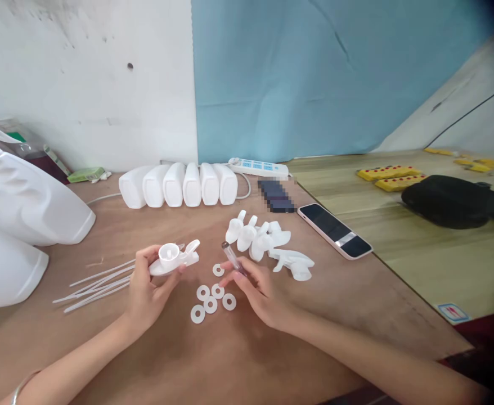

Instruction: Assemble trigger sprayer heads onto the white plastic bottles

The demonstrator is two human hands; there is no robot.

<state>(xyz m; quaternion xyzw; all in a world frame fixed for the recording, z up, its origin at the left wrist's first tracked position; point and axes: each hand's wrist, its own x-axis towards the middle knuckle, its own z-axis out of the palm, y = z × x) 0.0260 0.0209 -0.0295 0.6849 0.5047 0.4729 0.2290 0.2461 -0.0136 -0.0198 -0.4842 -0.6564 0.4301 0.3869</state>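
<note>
My left hand [152, 292] is closed around a white trigger sprayer head [169, 256], its round collar turned upward and its trigger pointing right. In the fingers of my right hand [257, 289] is a slim clear tube-like piece [231, 257] with a dark brown end, tilted up to the left. Below and between the hands lie several flat white ring washers [210, 305], one of them beside my right fingertips. Thin white dip tubes [95, 288] lie left of my left hand, partly hidden behind it. More white sprayer heads [259, 242] are grouped beyond my right hand.
Several white bottles [173, 185] lie in a row at the back, near a power strip [259, 167]. Large white spray bottles [23, 191] occupy the left. A phone [335, 230] and a blurred dark object [277, 195] lie right. Yellow pieces [390, 177] sit on the adjoining table.
</note>
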